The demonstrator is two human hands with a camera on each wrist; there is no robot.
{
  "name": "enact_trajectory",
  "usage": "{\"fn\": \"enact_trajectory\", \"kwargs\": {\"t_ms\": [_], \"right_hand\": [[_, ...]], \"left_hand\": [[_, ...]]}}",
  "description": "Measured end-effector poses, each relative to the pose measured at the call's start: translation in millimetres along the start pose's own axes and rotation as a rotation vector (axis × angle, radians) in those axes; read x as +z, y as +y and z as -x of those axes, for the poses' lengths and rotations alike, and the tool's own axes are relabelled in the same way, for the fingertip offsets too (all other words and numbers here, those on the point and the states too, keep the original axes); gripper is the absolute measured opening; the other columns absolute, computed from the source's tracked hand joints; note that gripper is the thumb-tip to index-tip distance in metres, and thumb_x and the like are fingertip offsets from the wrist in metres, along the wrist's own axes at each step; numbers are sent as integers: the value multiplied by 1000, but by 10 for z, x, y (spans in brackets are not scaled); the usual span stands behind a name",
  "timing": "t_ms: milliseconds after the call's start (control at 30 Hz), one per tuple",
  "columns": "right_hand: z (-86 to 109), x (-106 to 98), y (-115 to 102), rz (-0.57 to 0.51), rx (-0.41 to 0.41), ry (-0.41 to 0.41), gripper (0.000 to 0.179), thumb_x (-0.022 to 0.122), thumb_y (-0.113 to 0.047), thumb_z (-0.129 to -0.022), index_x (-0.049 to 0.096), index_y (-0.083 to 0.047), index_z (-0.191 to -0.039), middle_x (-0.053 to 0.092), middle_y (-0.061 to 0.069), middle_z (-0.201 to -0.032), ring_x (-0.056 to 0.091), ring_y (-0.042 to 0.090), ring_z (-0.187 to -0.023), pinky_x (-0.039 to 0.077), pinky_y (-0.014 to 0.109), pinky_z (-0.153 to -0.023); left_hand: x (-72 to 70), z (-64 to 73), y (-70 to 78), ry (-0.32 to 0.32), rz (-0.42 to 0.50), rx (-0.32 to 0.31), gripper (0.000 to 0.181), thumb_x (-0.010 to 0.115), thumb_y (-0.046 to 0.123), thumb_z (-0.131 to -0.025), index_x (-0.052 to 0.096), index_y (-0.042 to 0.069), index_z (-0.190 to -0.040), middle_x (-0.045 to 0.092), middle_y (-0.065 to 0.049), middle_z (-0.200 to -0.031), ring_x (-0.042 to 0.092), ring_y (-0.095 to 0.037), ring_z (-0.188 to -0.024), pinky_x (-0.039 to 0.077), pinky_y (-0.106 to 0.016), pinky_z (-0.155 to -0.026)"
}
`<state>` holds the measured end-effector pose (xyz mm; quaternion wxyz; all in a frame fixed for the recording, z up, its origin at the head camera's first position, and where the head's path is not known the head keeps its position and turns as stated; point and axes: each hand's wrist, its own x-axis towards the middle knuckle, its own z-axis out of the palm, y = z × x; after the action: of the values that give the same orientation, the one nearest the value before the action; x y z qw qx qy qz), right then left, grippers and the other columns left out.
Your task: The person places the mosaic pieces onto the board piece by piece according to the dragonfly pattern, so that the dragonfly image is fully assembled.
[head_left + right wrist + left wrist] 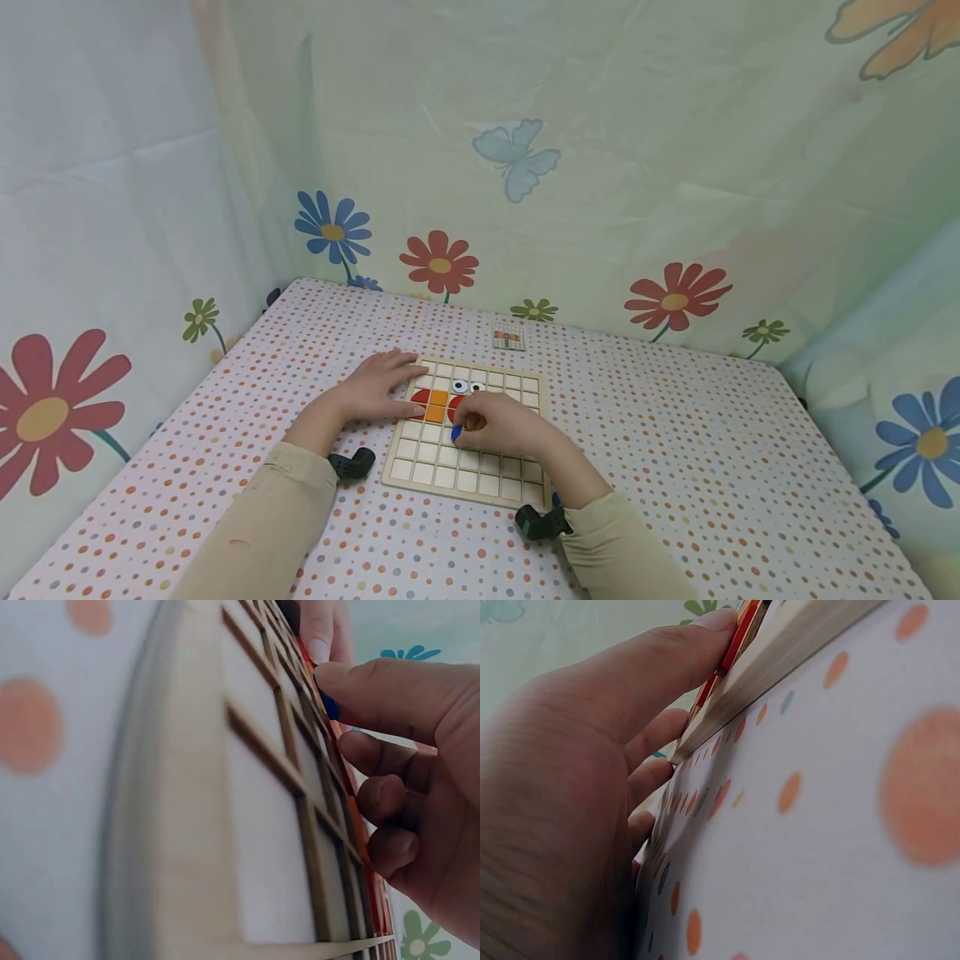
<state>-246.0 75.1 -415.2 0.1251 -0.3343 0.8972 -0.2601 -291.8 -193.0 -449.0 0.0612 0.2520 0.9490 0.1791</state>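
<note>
A wooden grid board [427, 472] lies on the table with coloured tiles in some cells. Orange tiles [436, 408] sit beside a red rounded tile [421, 398] at its left, and two eye tiles [460, 387] are in a row above. My left hand [377, 387] rests at the board's left edge, fingers extended and thumb over the red tile. Between thumb and fingertips, my right hand [495, 423] pinches a small blue tile [455, 433] close over the board's middle. That hand partly hides a second red tile and the cells to its right.
A small picture card [508, 337] showing a grid pattern lies behind the board. The dotted tablecloth [675, 467] spreads around it, with flowered curtains [585, 167] at the back and sides. Each wrist carries a black camera mount [542, 522].
</note>
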Motion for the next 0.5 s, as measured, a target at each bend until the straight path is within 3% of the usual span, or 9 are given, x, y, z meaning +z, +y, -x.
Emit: {"fn": "enact_trajectory", "kwargs": {"t_ms": [500], "right_hand": [[10,48,18,51,-29,23,8,73,-28,-91,69,-24,-97,58,-12,-87,51,11,-80,45,26,-71]], "left_hand": [[-9,11,0,2,5,1,80,59,69,-86,39,30,-152,26,-3,-164,12,-34,-154,9,-58,-124]]}}
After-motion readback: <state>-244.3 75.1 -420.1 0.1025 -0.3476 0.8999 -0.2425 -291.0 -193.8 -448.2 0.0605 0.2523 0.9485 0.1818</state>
